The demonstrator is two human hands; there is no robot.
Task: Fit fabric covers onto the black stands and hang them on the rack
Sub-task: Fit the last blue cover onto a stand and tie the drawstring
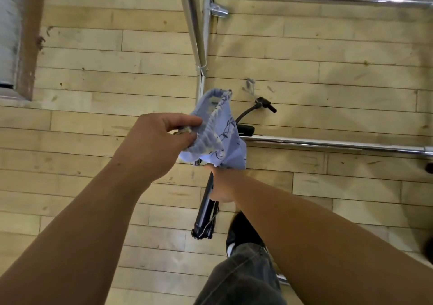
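Fingers (187, 119) and thumb of the left hand (161, 138) pinch the gathered, stretchy-looking rim of a pale blue patterned cover (222, 136), lifting that rim up and to the left. The rest of the cloth hangs bunched in the middle of the view. Just under its near edge the right hand (222, 187) wraps round the black stand (206, 211). Its fingers curl about the tube, though most of them are hidden beneath it. The stand's folded lower end points to the near side and its upper part disappears under the cloth. A curved black arm with a small knob (260, 105) shows past the cover's far right edge; whether it belongs to the same stand I cannot tell. The step in hand looks like the fitting itself, with the cover only loosely over the top and not yet drawn down. The next move calls for the rim to be spread wide and pulled along the stand toward the near end, with the right hand holding the tube steady and giving way as the cloth arrives. The chrome rack (328, 144) stands just beyond, its lower bar running right. Below lie the pale wooden floor (93, 93) and a dark shoe (243, 229).
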